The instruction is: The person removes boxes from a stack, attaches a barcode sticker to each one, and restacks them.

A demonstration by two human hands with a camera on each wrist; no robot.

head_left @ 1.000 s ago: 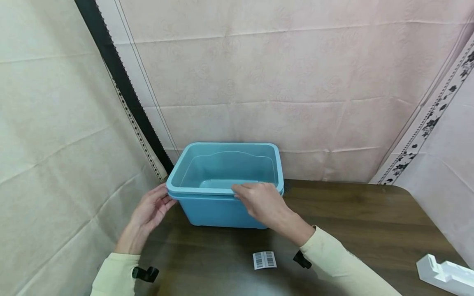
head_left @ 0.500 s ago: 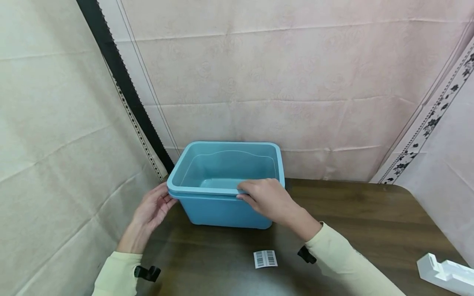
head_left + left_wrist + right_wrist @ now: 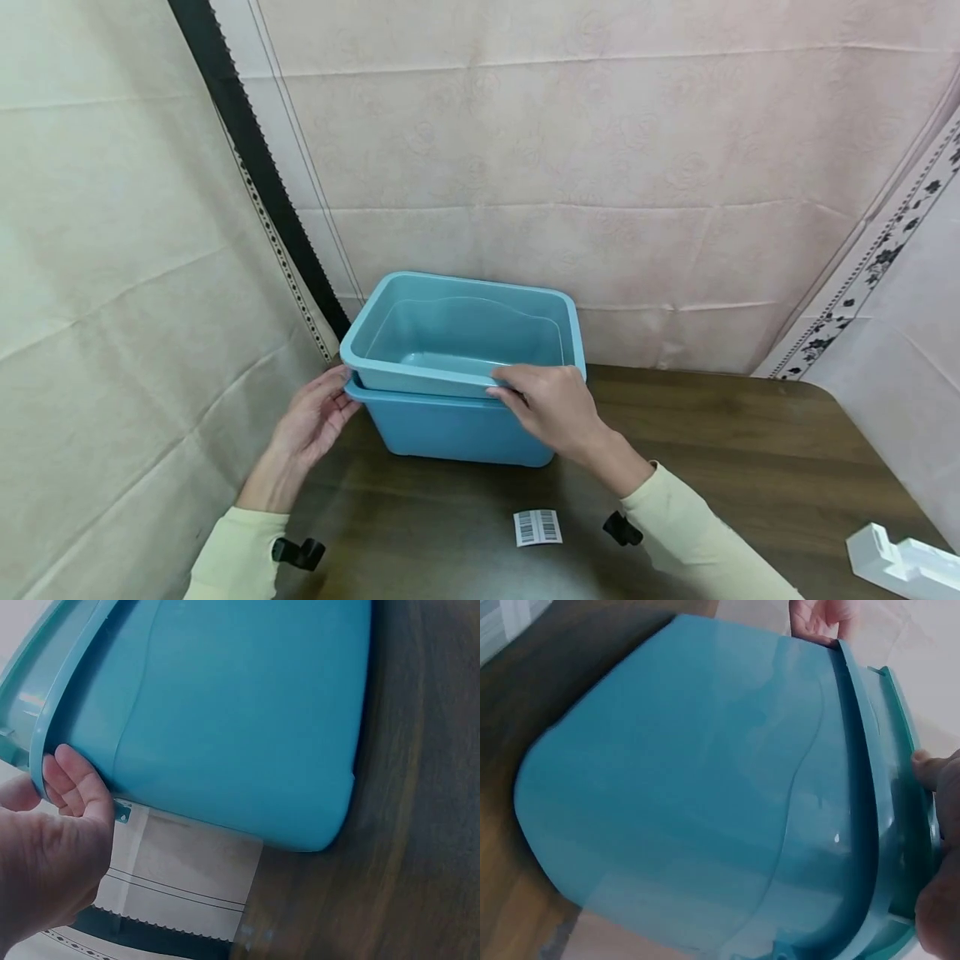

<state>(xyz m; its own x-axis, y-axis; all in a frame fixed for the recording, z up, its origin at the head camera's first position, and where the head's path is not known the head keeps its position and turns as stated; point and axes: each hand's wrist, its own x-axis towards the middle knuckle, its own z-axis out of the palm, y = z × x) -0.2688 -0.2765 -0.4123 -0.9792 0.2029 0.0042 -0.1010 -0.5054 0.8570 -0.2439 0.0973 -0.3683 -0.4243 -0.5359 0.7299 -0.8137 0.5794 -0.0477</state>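
Two light-blue plastic storage bins are nested in the head view. The upper bin (image 3: 480,329) is raised out of the lower bin (image 3: 457,433), more so at its left end, and sits tilted inside it. My right hand (image 3: 553,408) pinches the upper bin's front rim, right of centre, thumb beneath and fingers over. At the lower bin's left front corner, my left hand (image 3: 309,423) grips the rim; the left wrist view has its curled fingers (image 3: 79,780) under that rim. The right wrist view shows a gap between the two rims, with the right thumb (image 3: 928,769) on the upper bin.
The bins stand on a dark wooden table (image 3: 712,467), close to the back cloth wall (image 3: 600,167). A white barcode label (image 3: 537,527) lies in front of them. A white notched block (image 3: 903,562) is at the far right edge. Another cloth wall (image 3: 150,333) hangs close on the left.
The right hand has taken the upper bin's rim between thumb and fingers. The upper bin has risen out of the lower one, tilting up at the left. The left hand stays at the corner.
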